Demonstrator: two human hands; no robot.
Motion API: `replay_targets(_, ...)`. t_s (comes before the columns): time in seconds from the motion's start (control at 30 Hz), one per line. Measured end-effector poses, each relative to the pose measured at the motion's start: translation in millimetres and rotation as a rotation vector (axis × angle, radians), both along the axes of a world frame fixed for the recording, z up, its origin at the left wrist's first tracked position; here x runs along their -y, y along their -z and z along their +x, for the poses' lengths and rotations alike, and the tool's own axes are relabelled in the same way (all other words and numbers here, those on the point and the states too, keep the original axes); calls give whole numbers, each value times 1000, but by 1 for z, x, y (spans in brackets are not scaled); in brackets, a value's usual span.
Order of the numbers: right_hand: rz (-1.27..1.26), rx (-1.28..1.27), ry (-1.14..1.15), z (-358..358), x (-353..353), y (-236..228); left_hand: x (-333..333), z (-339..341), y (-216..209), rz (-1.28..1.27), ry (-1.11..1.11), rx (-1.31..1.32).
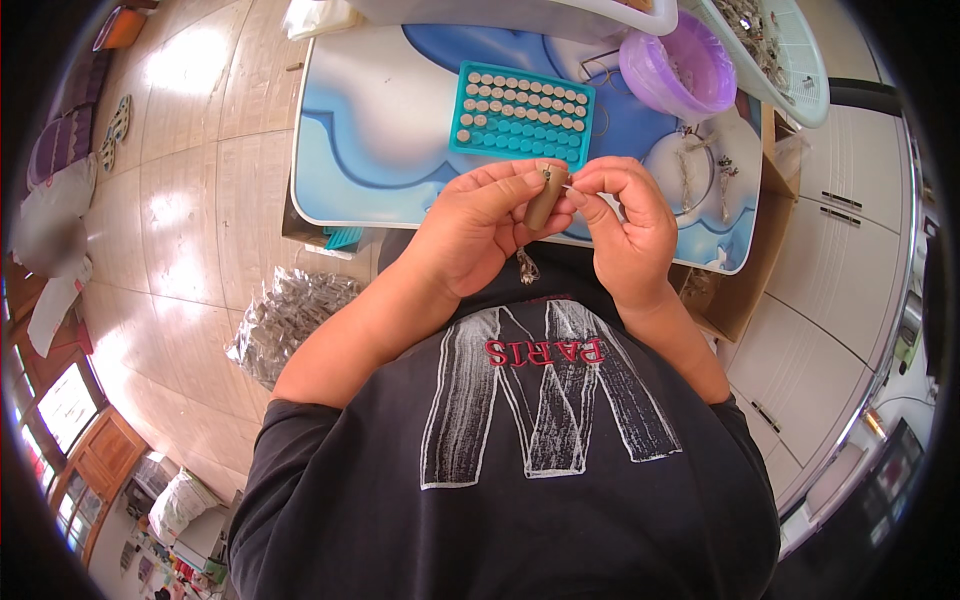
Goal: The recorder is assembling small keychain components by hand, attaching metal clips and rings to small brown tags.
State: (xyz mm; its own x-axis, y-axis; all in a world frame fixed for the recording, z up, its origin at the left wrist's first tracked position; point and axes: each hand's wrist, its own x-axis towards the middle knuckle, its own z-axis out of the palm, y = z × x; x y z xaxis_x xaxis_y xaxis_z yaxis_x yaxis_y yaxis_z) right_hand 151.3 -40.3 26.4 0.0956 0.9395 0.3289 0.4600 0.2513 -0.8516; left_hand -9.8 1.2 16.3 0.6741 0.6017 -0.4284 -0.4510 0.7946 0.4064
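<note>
My left hand (462,228) is closed around a small brown cylinder (541,208), held tilted over the table's near edge. At the cylinder's upper end, the thumb and forefinger of my right hand (637,232) pinch together; what they grip is too small to make out. A little twisted bundle of thin cord or wire (528,268) hangs below my left hand. Just beyond both hands lies a teal tray (455,146) with rows of round pockets. Pale round-topped pieces (505,92) fill its far rows, while several pockets in the nearer rows show bare teal.
A purple lined bin (690,85) and a pale basket of small parts (808,65) stand at the back right. Wire-like bundles (726,180) lie on the blue-and-white table (370,195). A silvery heap (290,318) rests at lower left; another person (52,235) is at far left.
</note>
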Motion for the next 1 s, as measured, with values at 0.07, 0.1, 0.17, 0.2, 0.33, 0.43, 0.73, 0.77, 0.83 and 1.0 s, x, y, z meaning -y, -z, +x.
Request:
replay_targets(0.07, -5, 0, -4, 0, 0, -1, 0, 0, 0, -4, -1, 8)
replay_targets(0.1, -10, -1, -7, 0, 0, -2, 0, 0, -1, -2, -1, -2)
replay_targets(0.17, -13, 0, -9, 0, 0, -2, 0, 0, -1, -1, 0, -12)
replay_targets(0.2, -15, 0, -10, -1, 0, -3, 0, 0, -1, 1, -3, -11)
replay_targets(0.33, -22, 11, -9, -1, 0, -3, -1, 0, 0, 15, 4, -11)
replay_targets(0.43, -14, 22, -9, -1, 0, -4, -2, -2, 2, 75, 28, -19)
replay_targets(0.73, 39, -52, 48, -3, 2, -2, 2, 0, -2, 24, 10, 40)
replay_targets(0.77, 39, -52, 48, -3, 2, -2, 2, 1, -2, 9, 1, 46)
replay_targets(0.83, 36, -39, 33, -3, 3, -2, 2, -1, -3, 2, 13, 73)
replay_targets(1.0, 50, 1, 27, -3, 2, -5, 4, 1, -3, 37, 25, 2)
